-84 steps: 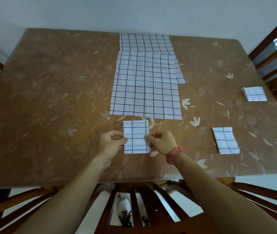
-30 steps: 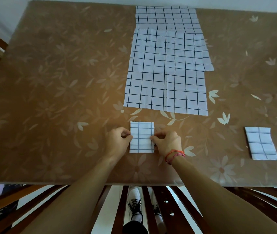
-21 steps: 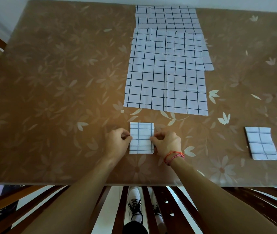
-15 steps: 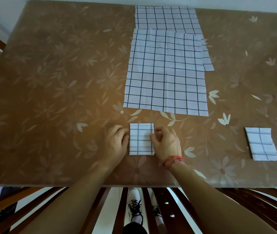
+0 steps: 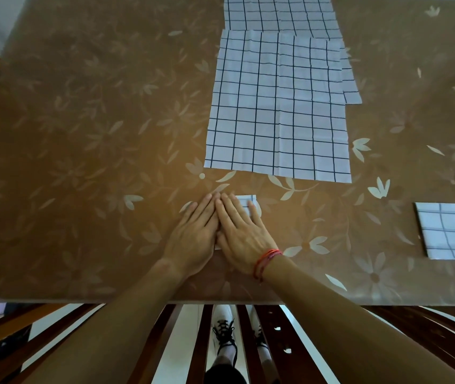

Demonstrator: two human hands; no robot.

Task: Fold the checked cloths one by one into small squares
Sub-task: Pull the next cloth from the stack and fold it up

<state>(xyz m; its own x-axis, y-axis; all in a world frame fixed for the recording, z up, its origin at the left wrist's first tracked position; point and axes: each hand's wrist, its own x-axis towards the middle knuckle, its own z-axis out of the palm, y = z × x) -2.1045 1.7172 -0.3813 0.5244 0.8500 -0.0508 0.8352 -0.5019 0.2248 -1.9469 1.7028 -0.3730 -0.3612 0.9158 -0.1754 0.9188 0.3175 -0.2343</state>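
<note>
The person flattens the small folded cloth (image 5: 246,202) near the front edge of the table (image 5: 82,134). Both hands lie open and flat, fingers straight and close together, side by side and touching. The right hand (image 5: 238,231), with a red thread bracelet (image 5: 266,259) at its wrist, covers most of the cloth, so that only the far right corner shows past the fingertips, plus a white sliver between the heels of the two hands. The left hand (image 5: 195,234) rests along the cloth's left side; how much of it lies on the fabric cannot be told.

To do this step well, the pressure probably ought to come from the whole palm, not the fingertips alone, so that the layers set without sliding. Pressing straight down first and only then smoothing outward toward the folded edges would likely sharpen the creases and keep the corners stacked. A sideways push from one hand alone could skew the layers, since thin fabric like this seems apt to creep.

A finished square (image 5: 442,231) lies well apart to the right. The unfolded checked cloth (image 5: 279,106) lies just beyond the hands, overlapping a second spread cloth (image 5: 279,12) farther back, and both are yet to be folded
</note>
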